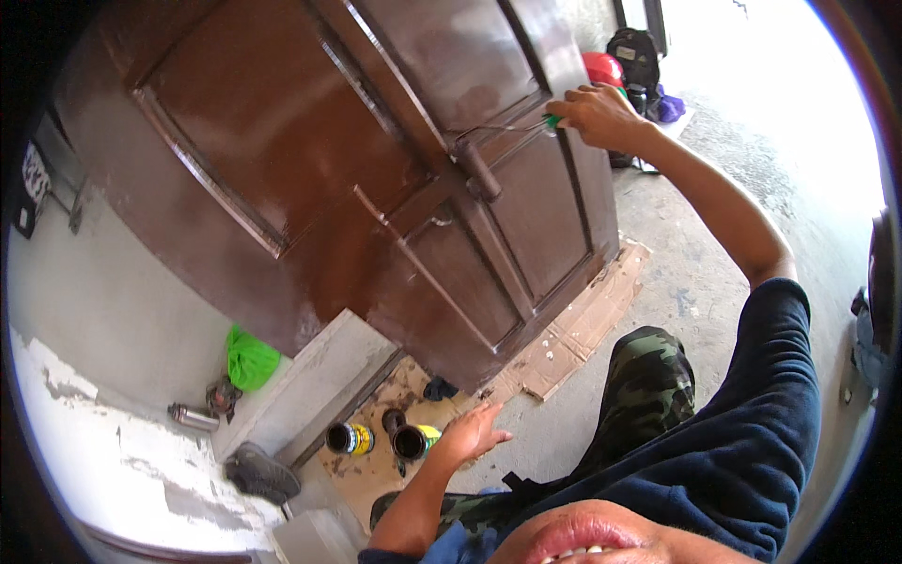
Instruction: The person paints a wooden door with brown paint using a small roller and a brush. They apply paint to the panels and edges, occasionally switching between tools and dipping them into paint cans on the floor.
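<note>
The person's right hand [594, 115] is up at the far right, fingers curled firmly around the green handle of a paint roller [480, 173]. The roller's bent wire frame runs leftward from that grip, and its brown-coated sleeve appears to rest on the glossy brown panelled door [268, 132], along the upright between two lower panels. The left hand [473, 434] hangs low on the near side, palm down, its fingers loosely spread and gripping nothing I can see. It is just beside an open tin with a yellow-and-green label [413, 441]; I can't tell whether they touch. A second open tin, yellow-labelled [351, 439], stands to the left of that one, both on stained cardboard [346, 475]. More torn cardboard [578, 320] lies along the door's foot on the right. Over on the left are a bright green bag [251, 359], a metal flask [193, 417] and a dark shoe [262, 473]. A black backpack [635, 58] sits at the far right, next to something round and red [603, 69].
</note>
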Demonstrator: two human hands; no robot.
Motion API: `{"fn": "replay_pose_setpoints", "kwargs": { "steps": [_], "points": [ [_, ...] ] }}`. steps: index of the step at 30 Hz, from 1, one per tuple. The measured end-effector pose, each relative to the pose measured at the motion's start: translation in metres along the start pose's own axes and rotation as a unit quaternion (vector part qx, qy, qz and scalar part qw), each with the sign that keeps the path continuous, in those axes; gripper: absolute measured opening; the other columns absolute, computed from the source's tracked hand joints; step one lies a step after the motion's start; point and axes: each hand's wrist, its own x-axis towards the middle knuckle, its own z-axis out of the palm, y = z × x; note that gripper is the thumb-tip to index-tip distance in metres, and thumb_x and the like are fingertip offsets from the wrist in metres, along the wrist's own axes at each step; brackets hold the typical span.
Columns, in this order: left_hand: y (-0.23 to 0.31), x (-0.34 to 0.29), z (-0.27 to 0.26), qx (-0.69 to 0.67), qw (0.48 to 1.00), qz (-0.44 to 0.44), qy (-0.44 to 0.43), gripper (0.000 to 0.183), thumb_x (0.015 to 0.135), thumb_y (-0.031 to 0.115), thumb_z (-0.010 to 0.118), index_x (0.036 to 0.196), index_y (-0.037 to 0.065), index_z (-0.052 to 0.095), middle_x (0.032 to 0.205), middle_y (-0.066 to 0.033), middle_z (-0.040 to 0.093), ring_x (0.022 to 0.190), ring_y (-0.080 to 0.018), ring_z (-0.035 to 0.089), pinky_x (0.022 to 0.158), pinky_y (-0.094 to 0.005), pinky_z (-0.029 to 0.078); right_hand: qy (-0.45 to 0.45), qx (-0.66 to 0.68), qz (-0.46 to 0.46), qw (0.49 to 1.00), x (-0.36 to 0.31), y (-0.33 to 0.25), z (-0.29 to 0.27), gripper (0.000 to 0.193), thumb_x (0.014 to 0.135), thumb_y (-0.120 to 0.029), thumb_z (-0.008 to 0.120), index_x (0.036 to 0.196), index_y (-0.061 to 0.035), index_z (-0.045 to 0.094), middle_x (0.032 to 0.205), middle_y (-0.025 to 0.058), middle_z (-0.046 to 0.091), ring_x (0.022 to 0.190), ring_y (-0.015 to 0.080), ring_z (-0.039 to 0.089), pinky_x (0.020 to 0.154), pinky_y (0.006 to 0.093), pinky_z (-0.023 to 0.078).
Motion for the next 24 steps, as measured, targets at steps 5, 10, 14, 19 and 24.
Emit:
{"fn": "replay_pose_setpoints", "kwargs": {
  "steps": [5,10,14,19,24],
  "points": [
    [0.002,0.004,0.002,0.006,0.999,-0.028,-0.024,0.08,0.09,0.05,0.068,0.151,0.006,0.042,0.153,-0.0264,0.042,0.142,-0.0393,0.041,0.117,-0.0451,0.034,-0.032,-0.089,0.102,0.99,-0.04,0.106,0.012,0.031,0.095,-0.022,0.062,0.126,-0.0211,0.066,0.099,0.0114,0.071,0.095,0.0272,0.071,0.077,0.0431,0.056],
    [0.012,0.007,-0.003,0.027,0.999,-0.016,-0.022,0.078,0.09,0.053,0.066,0.15,0.009,0.043,0.152,-0.0224,0.045,0.139,-0.0384,0.044,0.114,-0.0442,0.037,-0.071,-0.027,0.149,0.986,-0.045,0.115,0.016,0.03,0.093,-0.026,0.066,0.123,-0.0217,0.069,0.102,0.0099,0.072,0.096,0.0284,0.071,0.08,0.0449,0.056],
    [0.018,0.008,-0.007,0.047,0.998,-0.018,-0.024,0.075,0.091,0.051,0.065,0.149,0.009,0.043,0.148,-0.0222,0.048,0.136,-0.0381,0.047,0.112,-0.0455,0.04,-0.035,0.014,0.031,0.999,-0.03,0.05,0.023,0.036,0.093,-0.019,0.064,0.129,-0.0191,0.065,0.101,0.0096,0.068,0.098,0.0289,0.067,0.085,0.0433,0.052],
    [0.025,-0.006,-0.011,0.025,0.999,-0.02,-0.017,0.074,0.09,0.048,0.067,0.148,0.007,0.044,0.149,-0.0207,0.047,0.137,-0.0369,0.047,0.112,-0.0459,0.04,0.037,0.165,-0.095,0.981,-0.017,-0.037,0.031,0.032,0.09,-0.023,0.067,0.12,-0.0119,0.067,0.097,0.0112,0.065,0.1,0.0317,0.064,0.084,0.0466,0.047],
    [0.031,-0.035,-0.014,0.027,0.999,0.03,0.032,0.07,0.091,0.047,0.067,0.144,0.007,0.045,0.14,-0.0203,0.053,0.126,-0.039,0.056,0.102,-0.0482,0.047,-0.029,0.394,0.073,0.916,-0.052,-0.13,0.004,0.026,0.092,-0.015,0.064,0.116,-0.0034,0.065,0.099,0.0162,0.069,0.094,0.0319,0.07,0.08,0.0438,0.059]
  ]
}}
